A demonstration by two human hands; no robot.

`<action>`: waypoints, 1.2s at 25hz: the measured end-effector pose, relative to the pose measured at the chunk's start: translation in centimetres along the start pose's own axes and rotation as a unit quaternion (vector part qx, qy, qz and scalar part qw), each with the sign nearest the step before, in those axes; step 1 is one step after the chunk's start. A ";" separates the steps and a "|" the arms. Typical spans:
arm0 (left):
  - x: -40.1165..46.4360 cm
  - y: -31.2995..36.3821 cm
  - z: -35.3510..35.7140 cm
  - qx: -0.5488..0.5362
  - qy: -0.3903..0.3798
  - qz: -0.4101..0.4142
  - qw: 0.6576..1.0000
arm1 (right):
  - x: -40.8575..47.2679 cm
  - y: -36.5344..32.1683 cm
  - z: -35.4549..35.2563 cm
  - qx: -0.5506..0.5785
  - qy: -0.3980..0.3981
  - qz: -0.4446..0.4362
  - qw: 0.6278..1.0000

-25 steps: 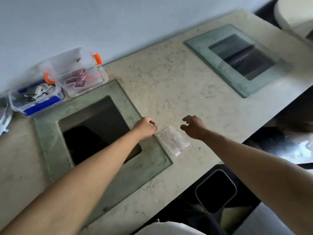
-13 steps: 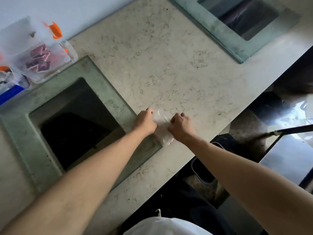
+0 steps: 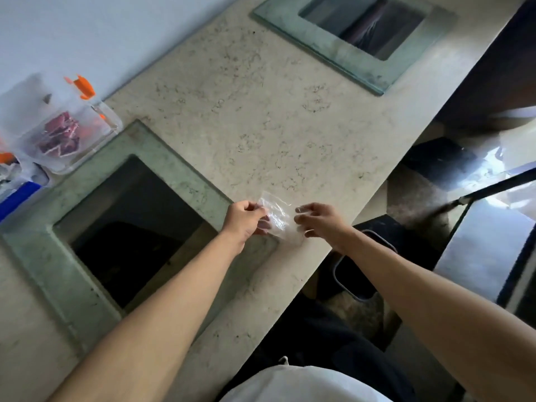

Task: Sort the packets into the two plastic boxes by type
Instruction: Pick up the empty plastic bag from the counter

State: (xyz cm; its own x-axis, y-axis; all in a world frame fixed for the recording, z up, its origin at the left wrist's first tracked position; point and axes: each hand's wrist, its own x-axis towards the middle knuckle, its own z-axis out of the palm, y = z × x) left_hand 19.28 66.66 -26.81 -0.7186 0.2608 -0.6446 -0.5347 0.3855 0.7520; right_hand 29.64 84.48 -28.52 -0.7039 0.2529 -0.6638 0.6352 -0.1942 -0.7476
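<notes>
A clear plastic bag (image 3: 277,216) is lifted a little off the marble counter (image 3: 261,120) near its front edge. My left hand (image 3: 246,217) pinches the bag's left side. My right hand (image 3: 320,220) hovers just to the bag's right with curled, spread fingers and holds nothing. At the far left a clear plastic box with orange clips (image 3: 95,132) holds dark red packets (image 3: 59,137). Cut off by the left edge beside it is a second box with a blue clip (image 3: 16,195); its contents are barely visible.
A glass-framed opening (image 3: 185,181) in the counter lies left of my hands, another glass-framed opening (image 3: 362,62) at the back right. The counter's front edge runs diagonally right of my hands, with a dark bin (image 3: 356,277) on the floor below. A wall (image 3: 87,33) backs the counter.
Both hands came together on the clear bag. My left hand has since lifted it off the counter and my right hand has let go and drawn slightly right. The camera tilted downward.
</notes>
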 end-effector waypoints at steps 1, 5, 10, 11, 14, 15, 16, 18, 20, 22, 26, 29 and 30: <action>-0.3 -0.5 1.2 -0.013 -0.026 -0.004 1.000 | -1.2 1.4 -1.0 0.042 0.019 0.007 0.999; -1.6 -1.8 8.3 0.002 -0.135 -0.004 0.991 | -6.5 6.9 -5.7 0.164 0.148 0.016 0.975; -4.3 -3.6 18.2 0.127 -0.217 0.021 0.968 | -11.9 12.6 -12.3 0.229 0.285 0.032 0.930; -4.4 -4.3 20.2 0.154 -0.225 0.023 0.962 | -12.3 14.0 -13.7 0.242 0.303 0.043 0.921; -2.6 -6.4 25.7 0.228 -0.226 0.019 0.947 | -11.3 18.3 -17.6 0.298 0.331 0.081 0.891; -1.4 -7.3 27.3 0.247 -0.223 0.019 0.943 | -10.2 19.8 -18.7 0.303 0.333 0.095 0.888; 0.4 -8.9 29.2 0.264 -0.218 0.014 0.939 | -8.6 21.8 -19.9 0.299 0.331 0.107 0.889; 4.4 -13.0 32.8 0.297 -0.201 -0.014 0.933 | -4.3 26.7 -21.9 0.273 0.326 0.139 0.894; 9.1 -18.2 36.0 0.315 -0.178 -0.038 0.932 | 0.8 32.1 -23.3 0.237 0.324 0.166 0.901; 13.7 -24.0 38.7 0.342 -0.167 -0.055 0.923 | 5.6 38.1 -24.3 0.212 0.322 0.191 0.903; 20.9 -31.6 42.1 0.360 -0.162 -0.071 0.916 | 12.6 46.4 -25.8 0.151 0.336 0.204 0.907; 24.6 -35.4 43.3 0.358 -0.149 -0.063 0.920 | 16.4 50.5 -26.3 0.120 0.338 0.185 0.915; 25.6 -36.6 43.5 0.364 -0.151 -0.058 0.917 | 17.5 52.0 -26.4 0.108 0.333 0.175 0.920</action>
State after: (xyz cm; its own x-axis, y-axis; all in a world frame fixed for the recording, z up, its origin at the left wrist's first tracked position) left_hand 39.77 97.74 -76.78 -0.4617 0.3710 -0.8057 -0.0826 0.8864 0.4556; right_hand 58.69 103.81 -78.39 -0.0710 0.6504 -0.7562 0.6572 -0.5398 -0.5260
